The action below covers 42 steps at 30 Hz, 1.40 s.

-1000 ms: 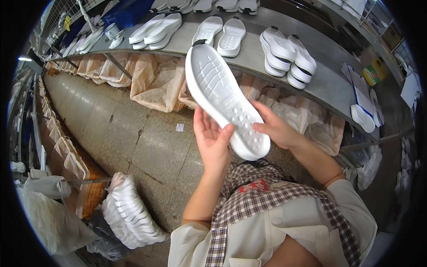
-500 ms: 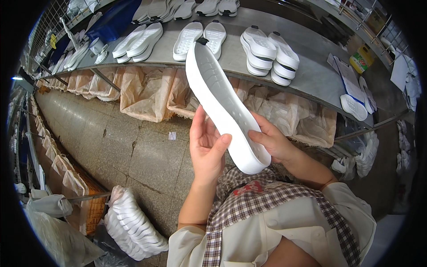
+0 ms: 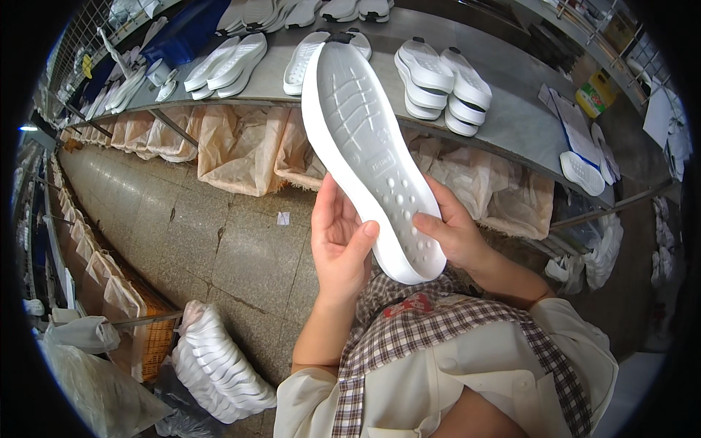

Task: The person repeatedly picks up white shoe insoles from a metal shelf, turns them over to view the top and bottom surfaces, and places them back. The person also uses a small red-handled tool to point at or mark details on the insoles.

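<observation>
A white shoe sole (image 3: 369, 157) is held up in front of me, its hollow inner face with grooves and round dimples turned toward me. A black patch shows at its far tip. My left hand (image 3: 342, 237) grips its left edge, thumb on the side wall and fingers partly behind. My right hand (image 3: 451, 228) is closed on the right edge near the heel, thumb resting on the inner face. Behind the tip, a pair of soles (image 3: 295, 73) lies on the grey metal table (image 3: 504, 62), partly hidden by the held one.
Stacked soles (image 3: 427, 80) stand right of centre, more soles (image 3: 237, 66) to the left. Lined baskets (image 3: 237, 157) sit under the table. A clipboard (image 3: 568, 124) and a yellow-green jug (image 3: 596, 95) are at right. A bag of white soles (image 3: 219, 365) rests on the floor at lower left.
The held sole has tilted and turned so that its inner face shows more broadly and its tip stands higher. Both hands keep their hold in nearly the same place.
</observation>
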Each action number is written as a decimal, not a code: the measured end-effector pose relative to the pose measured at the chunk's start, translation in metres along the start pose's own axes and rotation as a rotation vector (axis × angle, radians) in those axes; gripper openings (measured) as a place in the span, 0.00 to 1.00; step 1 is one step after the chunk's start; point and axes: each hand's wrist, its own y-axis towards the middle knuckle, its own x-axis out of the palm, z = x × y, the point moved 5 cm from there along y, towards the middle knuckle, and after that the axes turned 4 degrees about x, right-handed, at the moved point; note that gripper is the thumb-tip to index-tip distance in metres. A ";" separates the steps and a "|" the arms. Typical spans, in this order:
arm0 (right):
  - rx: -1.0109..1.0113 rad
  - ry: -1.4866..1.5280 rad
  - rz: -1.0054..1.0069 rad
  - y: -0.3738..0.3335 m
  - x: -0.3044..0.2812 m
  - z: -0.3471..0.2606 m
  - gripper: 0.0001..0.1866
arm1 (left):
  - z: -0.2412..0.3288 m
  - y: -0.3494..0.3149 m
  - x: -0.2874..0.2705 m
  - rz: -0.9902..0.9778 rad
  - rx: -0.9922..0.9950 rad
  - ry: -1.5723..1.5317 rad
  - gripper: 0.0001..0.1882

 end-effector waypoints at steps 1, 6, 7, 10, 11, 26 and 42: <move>-0.007 -0.001 0.003 0.000 0.000 -0.001 0.30 | 0.000 0.000 0.001 -0.003 0.006 0.001 0.37; -0.079 -0.063 0.025 -0.003 0.002 -0.004 0.30 | 0.001 -0.003 0.003 0.094 -0.015 0.019 0.38; -0.100 -0.082 0.031 -0.003 0.003 -0.006 0.30 | 0.002 -0.003 0.004 0.083 -0.013 -0.009 0.37; -0.110 -0.166 0.068 -0.005 0.005 -0.007 0.29 | 0.004 -0.002 0.007 0.069 -0.017 -0.075 0.35; -0.110 -0.166 0.068 -0.006 0.005 -0.008 0.29 | 0.005 -0.003 0.008 0.078 -0.026 -0.076 0.36; -0.161 -0.333 0.096 -0.011 0.007 -0.009 0.29 | 0.011 0.000 0.005 0.149 -0.014 0.030 0.37; -0.127 -0.252 0.066 -0.010 0.012 -0.011 0.29 | 0.011 -0.004 0.006 0.195 -0.032 0.011 0.37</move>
